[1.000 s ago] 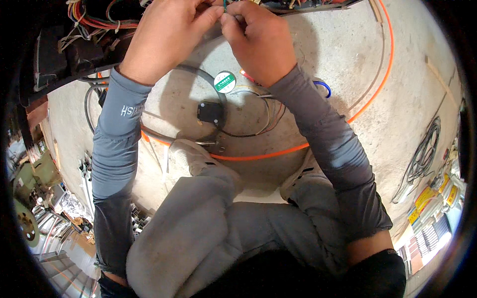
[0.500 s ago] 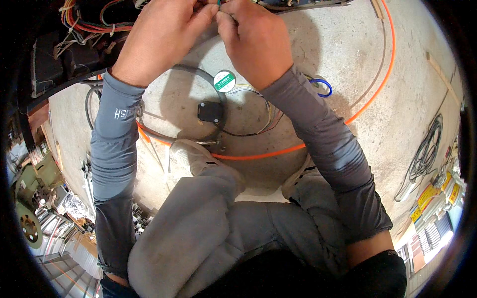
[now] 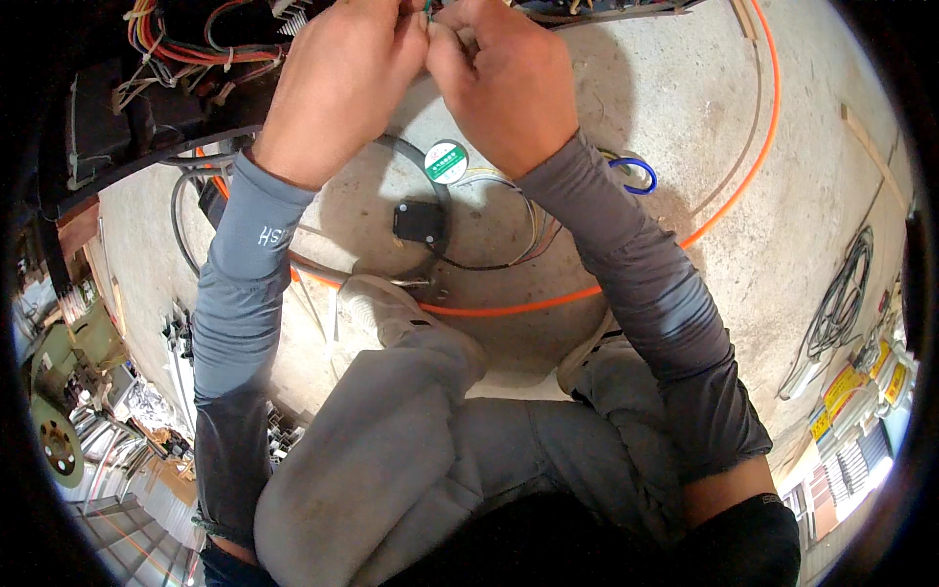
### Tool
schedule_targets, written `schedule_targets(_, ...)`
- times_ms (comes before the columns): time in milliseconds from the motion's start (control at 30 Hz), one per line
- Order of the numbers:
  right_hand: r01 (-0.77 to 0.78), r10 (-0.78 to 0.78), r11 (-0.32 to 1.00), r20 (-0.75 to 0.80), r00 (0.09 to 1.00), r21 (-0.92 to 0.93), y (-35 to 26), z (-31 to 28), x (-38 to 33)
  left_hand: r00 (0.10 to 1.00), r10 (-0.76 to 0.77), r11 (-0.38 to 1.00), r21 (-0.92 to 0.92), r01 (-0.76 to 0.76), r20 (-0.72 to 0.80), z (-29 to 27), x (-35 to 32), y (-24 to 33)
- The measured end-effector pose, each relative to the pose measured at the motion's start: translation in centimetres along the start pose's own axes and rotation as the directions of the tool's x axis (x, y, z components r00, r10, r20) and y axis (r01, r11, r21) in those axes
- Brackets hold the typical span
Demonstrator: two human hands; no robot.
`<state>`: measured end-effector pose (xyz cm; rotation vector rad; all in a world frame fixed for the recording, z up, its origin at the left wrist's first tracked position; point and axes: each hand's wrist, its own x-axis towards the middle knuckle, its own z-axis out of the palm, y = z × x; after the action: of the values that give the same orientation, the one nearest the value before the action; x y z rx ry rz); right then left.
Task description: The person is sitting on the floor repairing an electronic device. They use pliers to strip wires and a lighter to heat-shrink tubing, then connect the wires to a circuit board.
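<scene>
At the far edge of the view my left hand (image 3: pixel 342 88) and my right hand (image 3: pixel 514 83) meet, fingertips pinched together. Between them shows a sliver of a thin green wire (image 3: pixel 427 8); the rest of it is hidden by the fingers or cut off by the frame. Below the hands, on the concrete floor, lies a round roll of tape (image 3: pixel 447 162) with a green and white label. Close to it are a black rectangular box (image 3: pixel 419 222) with a cable and several thin coloured wires (image 3: pixel 533 220).
A dark machine frame with a bundled wire harness (image 3: pixel 186 54) stands at the far left. An orange hose (image 3: pixel 528 305) curves across the floor past my shoes. A blue loop (image 3: pixel 641 176) lies right of my hands, a coiled black cable (image 3: pixel 846 293) farther right.
My left hand and forearm have shifted to the right, nearer my right hand. The right hand stays almost in place, and the pinch on the green wire goes on.
</scene>
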<state>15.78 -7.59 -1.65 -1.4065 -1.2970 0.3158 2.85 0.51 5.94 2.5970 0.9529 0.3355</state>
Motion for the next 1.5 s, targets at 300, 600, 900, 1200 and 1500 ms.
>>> schedule_targets(300, 0.011, -0.012, 0.999, 0.023, 1.0, 0.049, 0.2, -0.3, 0.5, 0.978, 0.179, 0.968, 0.197, -0.155, -0.108, 1.7, -0.5, -2.0)
schedule_targets(600, 0.038, -0.039, 0.998, 0.02, 0.999, 0.047, 0.4, -0.1, 0.8, 0.966, 0.164, 0.959, 0.259, -0.11, -0.197, 2.4, -0.8, -1.5)
schedule_targets(900, 0.09, -0.085, 0.995, 0.108, 0.991, -0.041, 0.8, -0.6, 1.4, 0.976, 0.182, 0.89, 0.441, -0.112, -0.118, 1.8, -0.6, -0.5)
schedule_targets(1200, 0.103, -0.081, 0.989, 0.197, 0.977, -0.105, 1.1, -0.9, 1.8, 0.983, 0.181, 0.775, 0.62, -0.123, -0.031, 1.6, -0.3, 0.7)
schedule_targets(1500, 0.186, -0.162, 0.978, 0.22, 0.962, -0.094, 1.9, -1.0, 1.8, 0.992, 0.117, 0.71, 0.694, -0.121, 0.053, 0.5, 0.2, 3.0)
